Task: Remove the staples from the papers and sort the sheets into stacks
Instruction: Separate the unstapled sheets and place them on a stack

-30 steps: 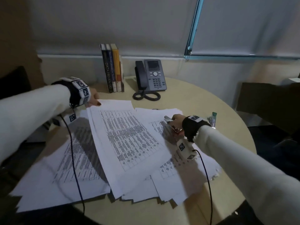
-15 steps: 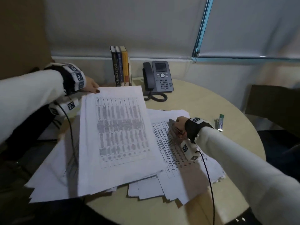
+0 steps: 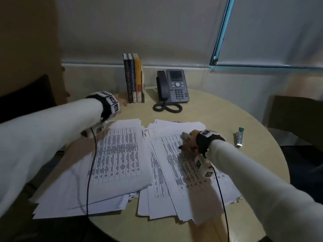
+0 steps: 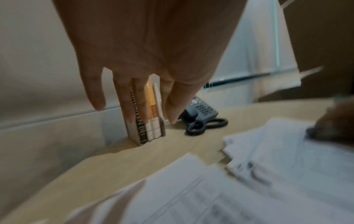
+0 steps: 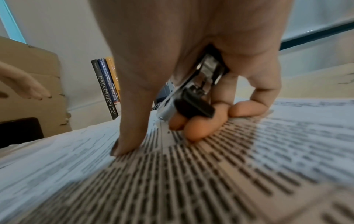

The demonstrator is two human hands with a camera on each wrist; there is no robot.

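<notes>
2 loose stacks of printed sheets lie side by side on the round counter [image 3: 218, 109], filling the lower middle of the head view: the left stack [image 3: 111, 165] at lower left and the right stack [image 3: 176, 173] at lower center, their inner edges touching or overlapping. The right hand [image 3: 189, 141] sits on the upper part of the right stack; in the right wrist view 1 fingertip [image 5: 119, 149] presses the top sheet while the other fingers curl around 1 metal staple remover [image 5: 191, 97], gripped against the palm, its black tip just above the paper. The left hand [image 3: 122, 103] is at center left of the head view, past the far edge of the left stack; the left wrist view shows its fingers [image 4: 96, 92] straight and spread, holding nothing, above the bare counter. At upper center, 4 books [image 3: 133, 78] stand upright against the wall, with 1 desk phone [image 3: 173, 86] just to their right, its coiled cord looped in front. At the right of the frame, 1 small stapler [image 3: 239, 137] with a green end lies on the counter, well apart from the papers.
</notes>
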